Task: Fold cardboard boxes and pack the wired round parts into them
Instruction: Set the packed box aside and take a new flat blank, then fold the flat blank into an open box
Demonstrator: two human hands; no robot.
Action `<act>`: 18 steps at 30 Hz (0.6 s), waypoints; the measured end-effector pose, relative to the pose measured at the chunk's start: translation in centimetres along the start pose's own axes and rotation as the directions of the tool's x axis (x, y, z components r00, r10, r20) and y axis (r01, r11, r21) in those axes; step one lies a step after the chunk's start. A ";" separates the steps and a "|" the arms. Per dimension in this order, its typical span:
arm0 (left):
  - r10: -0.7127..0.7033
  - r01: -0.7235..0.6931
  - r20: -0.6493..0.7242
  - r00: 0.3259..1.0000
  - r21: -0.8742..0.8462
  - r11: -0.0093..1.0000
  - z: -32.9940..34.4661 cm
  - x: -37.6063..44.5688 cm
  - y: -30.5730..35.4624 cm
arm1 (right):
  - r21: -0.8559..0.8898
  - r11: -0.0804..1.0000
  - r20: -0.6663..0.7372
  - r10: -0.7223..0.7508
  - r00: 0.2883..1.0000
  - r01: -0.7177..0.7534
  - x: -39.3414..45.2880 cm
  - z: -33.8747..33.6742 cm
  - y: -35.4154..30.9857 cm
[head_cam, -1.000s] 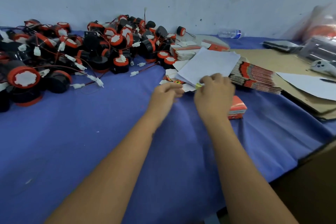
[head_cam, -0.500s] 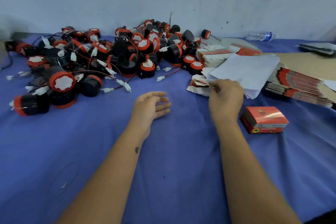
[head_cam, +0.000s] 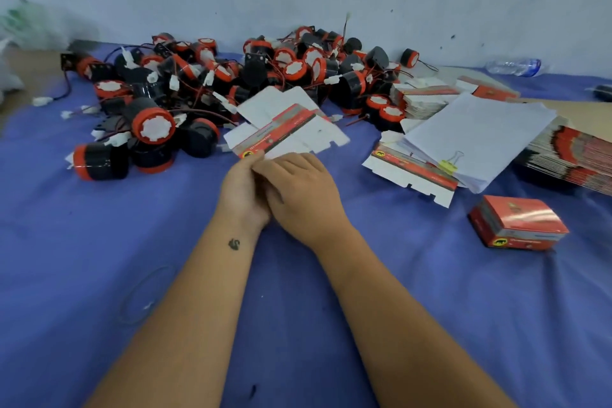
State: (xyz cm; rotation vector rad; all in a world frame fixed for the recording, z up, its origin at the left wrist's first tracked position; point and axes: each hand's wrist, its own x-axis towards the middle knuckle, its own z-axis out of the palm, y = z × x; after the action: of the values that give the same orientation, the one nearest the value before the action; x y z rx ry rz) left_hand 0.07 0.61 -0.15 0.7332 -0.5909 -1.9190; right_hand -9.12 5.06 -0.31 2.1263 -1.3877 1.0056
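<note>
1. At frame centre, the left hand (head_cam: 243, 190) and right hand (head_cam: 299, 190) pinch the flat box blank (head_cam: 286, 124)'s near edge, though the fingertips are apparently hidden.
2. Crease along scored lines, keeping it above the round parts (head_cam: 212, 93) piled upper left.

We see a flat, unfolded cardboard box (head_cam: 287, 126), white inside with a red and grey printed strip, tilted up at 12 o'clock from our hands and pinched at its near edge. Behind it, from 10 to 1 o'clock, sprawls a heap of black round parts (head_cam: 231, 89) with red caps and trailing wires. At 3 o'clock a folded red box (head_cam: 518, 221) lies closed on the worktop.
</note>
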 end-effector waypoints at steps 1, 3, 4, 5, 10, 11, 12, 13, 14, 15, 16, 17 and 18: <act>0.100 -0.094 -0.040 0.994 0.132 0.987 0.1 0.1 0.0 | 0.032 0.998 -0.018 0.058 0.998 -0.058 -0.1 -0.3 0.2; 0.306 -0.271 -0.042 0.951 0.362 0.892 0.2 0.2 0.3 | 0.110 0.965 -0.114 0.249 0.962 -0.237 -0.2 -0.8 0.5; 0.358 -0.310 -0.025 0.933 0.447 0.839 0.0 0.2 0.4 | 0.166 0.920 -0.165 0.381 0.910 -0.355 -0.1 -0.9 0.8; 0.378 -0.329 -0.002 0.926 0.486 0.810 -0.2 0.1 0.6 | 0.228 0.852 -0.196 0.514 0.835 -0.471 0.0 -1.1 1.1; 0.415 -0.408 0.108 0.903 0.515 0.754 -1.0 0.3 1.2 | 0.544 0.435 0.164 0.784 0.599 -0.718 -0.3 -2.3 3.9; 0.422 -0.412 0.099 0.901 0.502 0.761 -0.9 0.3 1.3 | 0.580 0.363 0.219 0.793 0.569 -0.729 -0.5 -2.4 4.3; 0.427 -0.403 0.067 0.902 0.487 0.775 -0.8 0.4 1.4 | 0.608 0.308 0.231 0.813 0.535 -0.731 -0.6 -2.6 4.6; 0.429 -0.383 0.015 0.903 0.476 0.792 -0.8 0.5 1.5 | 0.638 0.276 0.203 0.841 0.502 -0.719 -0.6 -2.7 4.9; 0.436 -0.371 -0.039 0.899 0.464 0.805 -0.8 0.5 1.7 | 0.671 0.255 0.146 0.875 0.462 -0.696 -0.5 -2.9 4.9; 0.437 -0.364 -0.078 0.896 0.433 0.825 -0.9 0.6 1.8 | 0.703 0.241 0.071 0.913 0.403 -0.669 -0.5 -3.0 5.1; 0.437 -0.367 -0.104 0.893 0.392 0.844 -1.0 0.7 2.0 | 0.724 0.236 -0.008 0.943 0.333 -0.648 -0.5 -3.2 5.3; 0.430 -0.364 -0.122 0.895 0.358 0.860 -1.1 0.7 2.1 | 0.729 0.242 -0.079 0.959 0.272 -0.640 -0.5 -3.4 5.7; 0.422 -0.359 -0.131 0.897 0.341 0.869 -1.2 0.7 2.1 | 0.722 0.248 -0.126 0.965 0.230 -0.646 -0.6 -3.7 6.2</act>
State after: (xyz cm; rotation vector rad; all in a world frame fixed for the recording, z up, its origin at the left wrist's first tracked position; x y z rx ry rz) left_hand 2.01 -1.04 0.25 0.9142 -0.8540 -1.3691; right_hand -16.14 5.35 1.39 0.8074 -2.1181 2.4896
